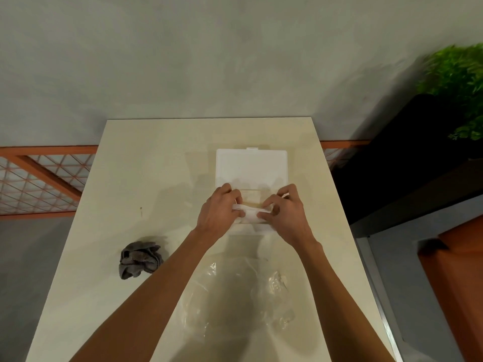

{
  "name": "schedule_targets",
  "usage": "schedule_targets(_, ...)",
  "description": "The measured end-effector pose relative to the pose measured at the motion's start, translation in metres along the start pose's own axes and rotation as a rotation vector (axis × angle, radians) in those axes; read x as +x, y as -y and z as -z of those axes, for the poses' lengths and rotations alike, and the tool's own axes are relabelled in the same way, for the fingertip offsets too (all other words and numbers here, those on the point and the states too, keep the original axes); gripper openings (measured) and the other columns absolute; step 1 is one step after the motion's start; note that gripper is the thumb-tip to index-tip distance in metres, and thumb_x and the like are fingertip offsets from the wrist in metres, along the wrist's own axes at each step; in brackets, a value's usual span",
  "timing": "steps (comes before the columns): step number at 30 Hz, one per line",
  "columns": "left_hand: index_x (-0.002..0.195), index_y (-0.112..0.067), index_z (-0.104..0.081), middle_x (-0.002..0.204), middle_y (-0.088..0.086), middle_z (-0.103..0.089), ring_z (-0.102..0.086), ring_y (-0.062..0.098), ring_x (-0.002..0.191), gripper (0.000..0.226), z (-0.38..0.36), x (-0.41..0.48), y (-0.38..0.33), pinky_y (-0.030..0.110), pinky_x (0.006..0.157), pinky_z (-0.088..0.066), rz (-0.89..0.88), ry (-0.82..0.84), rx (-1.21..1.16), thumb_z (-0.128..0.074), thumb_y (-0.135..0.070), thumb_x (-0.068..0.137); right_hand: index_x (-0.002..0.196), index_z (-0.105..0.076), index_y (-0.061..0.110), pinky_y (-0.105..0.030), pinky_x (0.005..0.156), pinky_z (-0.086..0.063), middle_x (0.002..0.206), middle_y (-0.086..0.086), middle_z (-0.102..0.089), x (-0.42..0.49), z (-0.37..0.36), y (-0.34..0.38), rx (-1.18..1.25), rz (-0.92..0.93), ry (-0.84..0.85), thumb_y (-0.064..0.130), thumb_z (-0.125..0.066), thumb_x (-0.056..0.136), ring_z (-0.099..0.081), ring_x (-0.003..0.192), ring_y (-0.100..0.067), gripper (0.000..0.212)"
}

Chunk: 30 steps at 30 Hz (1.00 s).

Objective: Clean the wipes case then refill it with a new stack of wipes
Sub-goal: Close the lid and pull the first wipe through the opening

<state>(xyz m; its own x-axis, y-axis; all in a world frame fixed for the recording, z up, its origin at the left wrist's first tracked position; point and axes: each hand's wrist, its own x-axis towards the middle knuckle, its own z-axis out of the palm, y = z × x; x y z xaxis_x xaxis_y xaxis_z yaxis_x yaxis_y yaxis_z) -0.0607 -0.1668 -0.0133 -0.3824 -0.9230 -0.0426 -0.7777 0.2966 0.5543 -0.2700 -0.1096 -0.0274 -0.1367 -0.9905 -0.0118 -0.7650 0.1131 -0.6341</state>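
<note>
Case (251, 165): one, open.
Wipes (251, 212): one stack, over case.
Left grip (219, 208), right grip (285, 214): clamped on wipes.
Cloth (139, 259): one.

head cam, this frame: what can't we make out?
- Wipes case, base interior: head view, covered by the left hand, the right hand and the stack of wipes they hold.
- Stack of wipes: fingers hide most of it, thickness unclear.
- Clear wrapper: transparent, crossed by forearms, outline unclear.
- Plant: blurred, cut off by the right edge.
</note>
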Motion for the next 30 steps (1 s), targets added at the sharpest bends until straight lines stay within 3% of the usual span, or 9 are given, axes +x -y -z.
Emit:
schedule_targets(4,0.087,-0.011,-0.063,0.093,-0.002,-0.050,-0.054,0.022,0.086,0.017,-0.005,-0.003,-0.007,0.037,0.065,-0.048,0.020,-0.022,0.096,-0.077,-0.021,0.090,0.072,-0.065,0.013,-0.028,0.081,-0.052,0.113,0.003,-0.047,0.010,0.001,0.001,-0.073,-0.036,-0.002,0.021,-0.096,0.078,-0.058,0.076,-0.014,0.032)
schedule_targets(8,0.088,-0.011,-0.062,0.094,0.000,-0.052,-0.057,0.024,0.090,0.021,-0.017,-0.014,-0.005,0.039,0.061,-0.051,-0.006,-0.099,0.129,-0.080,-0.021,0.089,0.063,-0.052,0.015,-0.026,0.077,-0.045,0.106,0.001,-0.047,0.011,-0.003,0.004,-0.073,-0.082,-0.025,0.020,-0.094,0.080,-0.053,0.075,-0.017,0.046)
schedule_targets(12,0.095,-0.018,-0.070,0.103,-0.008,-0.045,-0.055,0.015,0.097,0.031,-0.019,-0.017,0.004,0.033,0.074,-0.056,0.089,-0.151,-0.085,-0.089,-0.037,0.079,0.080,-0.073,0.011,-0.015,0.080,-0.045,0.110,0.002,-0.047,0.009,-0.001,-0.003,-0.020,-0.081,-0.040,0.028,-0.098,0.075,-0.058,0.076,-0.011,0.030)
schedule_targets(16,0.107,-0.028,-0.077,0.111,-0.008,-0.038,-0.053,0.015,0.103,0.050,-0.011,-0.010,0.004,0.029,0.085,-0.054,0.108,-0.045,-0.135,-0.094,-0.052,0.068,0.097,-0.082,0.027,-0.002,0.086,-0.042,0.110,0.008,-0.049,0.007,-0.004,0.000,0.038,-0.010,-0.008,0.046,-0.101,0.063,-0.051,0.098,-0.002,0.043)
schedule_targets(19,0.109,-0.026,-0.074,0.113,-0.005,-0.037,-0.049,0.018,0.109,0.043,-0.003,-0.002,-0.008,0.035,0.084,-0.057,0.132,0.089,0.052,-0.093,-0.041,0.074,0.100,-0.081,0.024,-0.004,0.087,-0.040,0.113,0.001,-0.055,0.012,-0.006,0.003,-0.033,0.005,0.059,0.046,-0.101,0.061,-0.038,0.106,-0.002,0.049)
schedule_targets(22,0.098,-0.019,-0.071,0.113,-0.003,-0.039,-0.049,0.020,0.104,0.034,0.004,0.007,-0.015,0.037,0.080,-0.055,0.175,0.153,0.143,-0.095,-0.026,0.075,0.095,-0.077,0.018,-0.019,0.090,-0.048,0.120,0.001,-0.040,0.022,0.005,0.003,-0.081,-0.103,0.127,0.029,-0.105,0.061,-0.053,0.098,-0.015,0.045)
schedule_targets(27,0.091,-0.017,-0.069,0.112,0.000,-0.044,-0.056,0.025,0.100,0.027,0.005,0.011,-0.019,0.039,0.076,-0.054,0.174,0.139,0.152,-0.089,-0.007,0.076,0.091,-0.074,0.015,-0.024,0.091,-0.052,0.114,0.000,-0.043,0.023,0.009,0.007,-0.179,-0.099,0.170,0.027,-0.104,0.064,-0.056,0.094,-0.018,0.042)
schedule_targets(30,0.084,-0.022,-0.068,0.107,-0.007,-0.047,-0.061,0.020,0.094,0.026,0.009,0.007,-0.007,0.039,0.077,-0.055,0.135,0.098,0.044,-0.089,-0.011,0.074,0.093,-0.080,0.023,-0.012,0.083,-0.050,0.112,0.005,-0.050,0.016,0.013,0.003,-0.047,-0.095,0.093,0.023,-0.104,0.063,-0.062,0.089,-0.013,0.038)
